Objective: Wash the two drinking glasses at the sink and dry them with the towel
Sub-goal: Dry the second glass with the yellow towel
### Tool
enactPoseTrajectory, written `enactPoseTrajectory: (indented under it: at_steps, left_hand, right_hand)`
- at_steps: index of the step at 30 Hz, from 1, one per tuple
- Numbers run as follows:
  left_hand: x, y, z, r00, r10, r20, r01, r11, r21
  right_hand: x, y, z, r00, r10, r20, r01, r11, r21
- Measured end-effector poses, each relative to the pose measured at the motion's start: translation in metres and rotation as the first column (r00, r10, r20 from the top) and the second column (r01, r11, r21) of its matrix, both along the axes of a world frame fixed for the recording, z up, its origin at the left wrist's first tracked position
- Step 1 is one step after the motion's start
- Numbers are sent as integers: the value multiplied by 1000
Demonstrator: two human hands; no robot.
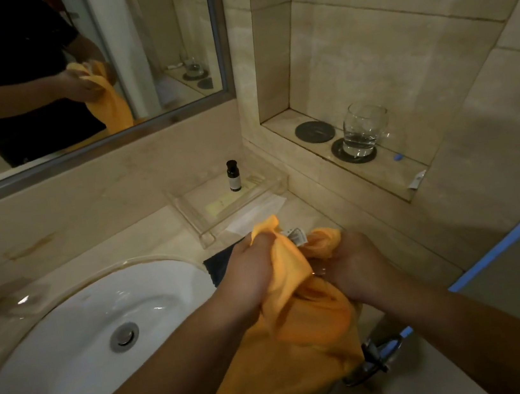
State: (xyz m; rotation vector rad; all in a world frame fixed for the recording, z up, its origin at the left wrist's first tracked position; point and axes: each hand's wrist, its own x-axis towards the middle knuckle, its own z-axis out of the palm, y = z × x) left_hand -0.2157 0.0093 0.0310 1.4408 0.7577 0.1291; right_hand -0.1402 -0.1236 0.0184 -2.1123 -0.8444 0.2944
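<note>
Orange cloth fills the middle of the head view: the towel [301, 311] is bunched between both hands above the counter edge, just right of the white sink [55, 342], and its long end hangs down toward the person. The left hand [253, 266] has its fingers curled tight round a fold of the towel. The right hand [353, 265] is closed round another wad of it — the cloth hides whether a glass sits inside. One drinking glass [364, 130] stands upright on a dark round coaster [338, 151] in the tiled wall niche [279, 127], well apart from the hands, with a second coaster [314, 132] just beside it. Beyond the hands a small dark bottle [233, 175] stands in a clear tray [187, 213] on the counter. The mirror [142, 126] reflects both hands clutching the towel.
</note>
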Motion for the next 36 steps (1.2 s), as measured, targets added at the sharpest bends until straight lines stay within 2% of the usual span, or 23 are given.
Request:
enactPoseTrajectory:
  at_steps: [1,4,6,9,11,13,14,15,16,17,20,22,24,27,31,34,36]
  left_hand:
    - [0,4,-1,999,-38,-26,37,999,-35]
    - [0,10,0,991,-120,-64,112,987,-118]
    - [-1,11,-1,987,-157,-21,150,969,-194]
    - [-5,12,-9,991,-124,48,133,940,-313]
    - [-8,8,-15,991,-94,96,128,871,-474]
    - [-8,1,-20,995,-40,91,89,764,-639]
    - [-7,-2,-24,996,13,83,46,739,-672]
    - [-5,-5,-28,993,70,93,15,715,-699]
    - [-5,-9,-29,985,139,105,-22,698,-716]
    - [-5,-14,-28,973,195,126,-47,696,-717]
    - [-5,-23,-32,944,314,98,-205,795,-570]
    - [-4,-20,-34,958,268,103,-200,880,-431]
    - [-4,-15,-30,966,211,152,-133,903,-409]
    - [-3,-11,-27,968,134,212,-20,884,-467]
    - [8,0,-27,984,47,171,47,861,-507]
    - [7,-1,-30,975,-31,220,147,831,-537]
    - [-1,-6,-36,974,3,228,138,790,-597]
  right_hand:
    - [-1,0,0,1000,-8,28,7,999,38]
    - [-4,0,-1,987,-4,158,1,1000,19]
    - [-3,-1,-2,973,8,233,-18,999,43]
    - [-2,-5,-3,946,46,319,-86,990,112]
    - [-1,-8,-1,929,13,370,-87,979,185]
    - [-3,-10,-1,929,-110,352,0,954,300]
    - [-10,-9,3,953,-168,253,69,931,358]
    - [-19,-5,5,978,-199,65,157,903,400]
    - [-28,1,8,967,-174,-186,236,886,399]
    - [-38,8,8,915,-129,-381,284,879,383]
    - [-56,25,2,780,-76,-621,416,805,424]
    - [-58,30,3,736,-85,-671,498,739,453]
    - [-57,30,4,749,-135,-649,528,714,460]
    - [-58,29,7,740,-178,-649,566,685,458]
    - [-54,31,4,701,-208,-682,606,678,416]
    - [-50,28,5,619,-267,-739,666,677,313]
    - [-42,27,2,555,-301,-776,702,670,243]
